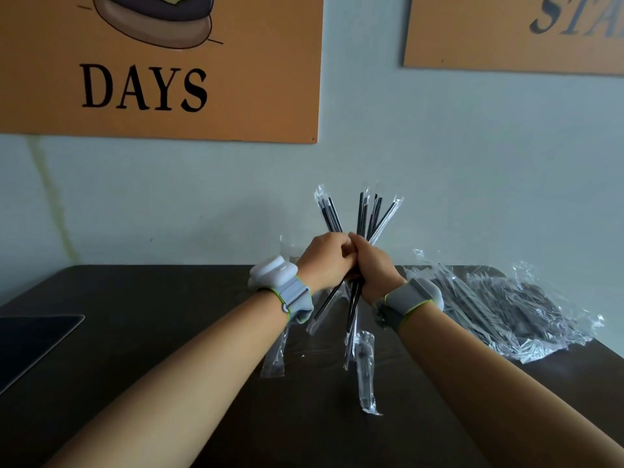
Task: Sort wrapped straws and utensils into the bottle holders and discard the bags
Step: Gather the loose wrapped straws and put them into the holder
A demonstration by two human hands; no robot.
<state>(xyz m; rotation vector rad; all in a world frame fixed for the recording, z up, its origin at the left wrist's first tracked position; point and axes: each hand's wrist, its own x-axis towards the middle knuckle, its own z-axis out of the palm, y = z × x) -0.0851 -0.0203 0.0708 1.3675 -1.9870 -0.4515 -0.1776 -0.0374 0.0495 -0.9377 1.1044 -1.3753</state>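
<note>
Both arms stretched forward; left hand (326, 261) and right hand (373, 265) pressed together, clamped on bundle of wrapped straws (363, 217) raised above table (135, 332). Fanned out above fists, lower ends below. Bag pile (506, 305) lay right.

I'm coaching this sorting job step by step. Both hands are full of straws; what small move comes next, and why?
Probably square up the straws first: both the left hand and right hand clutch one bundle that fans out unevenly, and no holder is in view yet.
</note>
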